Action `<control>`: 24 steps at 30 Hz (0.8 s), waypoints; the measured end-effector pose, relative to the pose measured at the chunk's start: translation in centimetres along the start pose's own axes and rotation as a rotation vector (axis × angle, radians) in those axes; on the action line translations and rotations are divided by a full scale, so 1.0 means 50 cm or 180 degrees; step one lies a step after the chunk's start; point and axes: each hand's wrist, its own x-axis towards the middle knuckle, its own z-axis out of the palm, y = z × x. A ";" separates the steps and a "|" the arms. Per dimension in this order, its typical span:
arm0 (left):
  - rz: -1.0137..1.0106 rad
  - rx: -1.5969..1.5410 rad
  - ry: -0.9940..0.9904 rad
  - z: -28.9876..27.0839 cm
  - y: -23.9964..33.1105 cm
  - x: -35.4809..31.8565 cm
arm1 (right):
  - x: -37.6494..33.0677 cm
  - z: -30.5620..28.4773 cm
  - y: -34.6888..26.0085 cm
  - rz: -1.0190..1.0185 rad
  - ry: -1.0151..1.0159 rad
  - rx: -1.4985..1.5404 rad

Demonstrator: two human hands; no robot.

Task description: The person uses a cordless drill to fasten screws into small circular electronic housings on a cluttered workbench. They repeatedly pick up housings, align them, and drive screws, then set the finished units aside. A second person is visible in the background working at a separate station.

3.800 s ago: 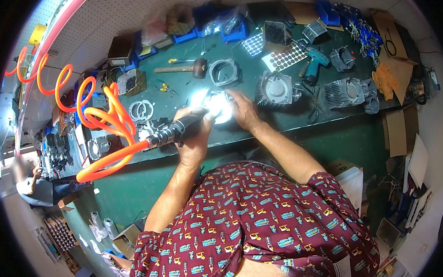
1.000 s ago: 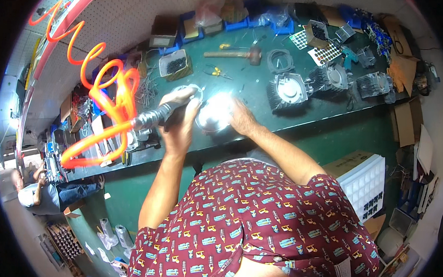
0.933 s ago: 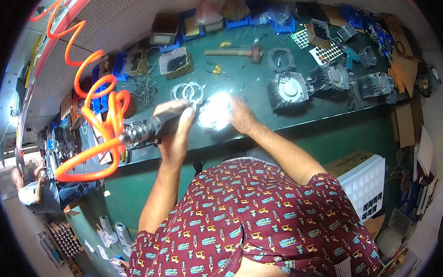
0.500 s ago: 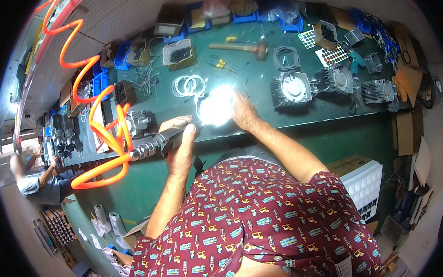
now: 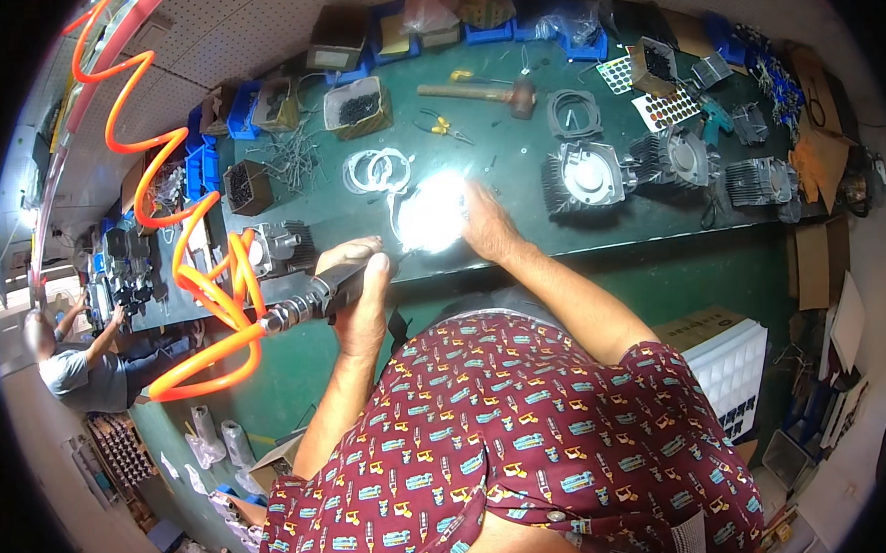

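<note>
My left hand (image 5: 365, 303) is wrapped round the dark handle of an air tool (image 5: 334, 285). A metal fitting (image 5: 289, 314) joins the tool to a coiled orange hose (image 5: 204, 349). At the bench's near edge, my right hand (image 5: 491, 226) is curled against the right side of a part lost in white glare (image 5: 433, 211). The glare hides the fingertips and the part's shape. Flat pale rings (image 5: 378, 170) lie just beyond it. A finned metal housing (image 5: 282, 246) sits left of my left hand.
Farther back lie a mallet (image 5: 483, 95), yellow-handled pliers (image 5: 441, 126) and a box of small dark parts (image 5: 358, 109). More finned housings (image 5: 583, 179) stand to the right, near a coil of cable (image 5: 574, 114). Another person (image 5: 87, 368) works at far left.
The orange hose has swung slightly, and my left hand with the air tool has shifted a little. My right hand stays at the glaring part. The other person has moved slightly.
</note>
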 end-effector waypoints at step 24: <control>0.0263 0.0741 -0.0790 0.052 0.004 0.030 | 0.005 0.011 -0.007 -0.0026 0.0085 -0.0117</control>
